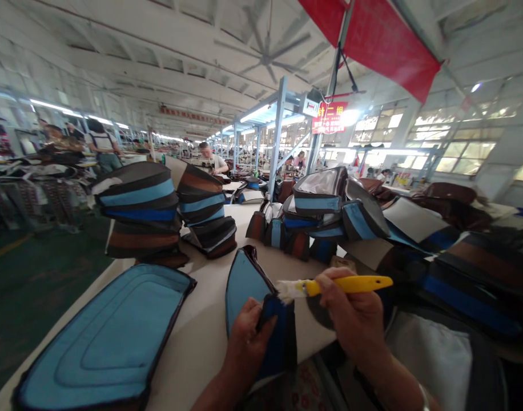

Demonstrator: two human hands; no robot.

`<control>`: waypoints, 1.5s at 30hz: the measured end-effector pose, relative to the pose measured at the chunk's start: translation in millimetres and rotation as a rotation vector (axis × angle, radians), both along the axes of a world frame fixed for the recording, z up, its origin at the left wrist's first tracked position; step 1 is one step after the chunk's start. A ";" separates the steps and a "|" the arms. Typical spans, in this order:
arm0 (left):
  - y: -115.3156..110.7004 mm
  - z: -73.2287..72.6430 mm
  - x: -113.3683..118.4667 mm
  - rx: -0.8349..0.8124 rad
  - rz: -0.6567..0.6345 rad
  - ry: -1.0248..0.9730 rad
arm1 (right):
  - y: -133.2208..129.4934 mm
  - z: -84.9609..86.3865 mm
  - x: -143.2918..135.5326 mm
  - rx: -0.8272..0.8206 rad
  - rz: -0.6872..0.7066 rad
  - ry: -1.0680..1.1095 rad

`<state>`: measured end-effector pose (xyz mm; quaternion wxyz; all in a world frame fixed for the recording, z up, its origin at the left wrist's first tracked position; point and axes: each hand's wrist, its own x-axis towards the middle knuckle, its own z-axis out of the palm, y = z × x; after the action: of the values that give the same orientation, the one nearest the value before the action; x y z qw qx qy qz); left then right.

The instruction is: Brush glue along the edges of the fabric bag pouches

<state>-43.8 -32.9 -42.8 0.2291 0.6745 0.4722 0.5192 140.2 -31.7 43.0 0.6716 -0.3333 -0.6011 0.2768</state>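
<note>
Had the fingers [328,285] of the right hand [358,319] wrapped snugly round a yellow brush [364,283], and with the left hand [250,334] pinched the dark edge of a blue piece [244,279], thumb on one side and fingers on the other. Held that piece upright around 6 o'clock, over the near part of the table [193,331].

Would call it partway through on this one, just a guess: had the pale bristles [287,290] right up by the edge near the left thumb, but couldn't tell touching from just off it, nor the amount of edge already brushed. Spotted a similar panel [107,342] lying flat at 8 o'clock, out of both hands, plus stacks [137,194] toward 9 and a pile [317,204] at 3. Honestly no telling done from waiting in that lot.

Pose-wise, had the left forearm slanting up from between 6 and 7, and the right one angled in from 5, about level with the left at the hand. Held the brush nearly horizontal, handle end toward 3, bristles toward 9.
</note>
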 end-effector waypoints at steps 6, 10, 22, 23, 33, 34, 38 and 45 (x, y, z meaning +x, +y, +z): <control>-10.7 27.5 -5.3 -0.097 -0.114 -0.011 | 24.4 5.2 -5.1 0.407 0.144 -0.656; -10.6 30.9 -13.2 -0.186 -0.128 -0.014 | 22.7 14.7 10.7 0.486 0.021 -0.738; -5.8 33.6 -16.1 -0.287 -0.254 -0.064 | 5.6 29.6 19.9 0.497 0.192 -0.918; -5.1 33.0 -16.3 -0.298 -0.256 -0.079 | 5.0 29.5 22.1 0.495 0.182 -0.907; -4.1 41.7 -16.8 -0.257 -0.258 0.041 | 7.1 24.7 26.1 0.313 0.092 -0.727; -5.0 42.7 -15.6 -0.224 -0.254 0.074 | 10.1 22.1 24.5 0.279 0.111 -0.740; -8.7 34.2 -8.5 -0.047 -0.139 0.227 | 21.8 19.2 26.5 0.234 -0.070 -0.740; -5.4 1.8 6.9 0.658 0.240 0.710 | 19.7 48.0 27.2 0.068 -0.031 -0.409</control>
<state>-36.9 -38.3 -41.0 -0.2323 0.7870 0.4067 0.4016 167.4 -12.0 91.0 0.5505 -0.3689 -0.7287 0.1727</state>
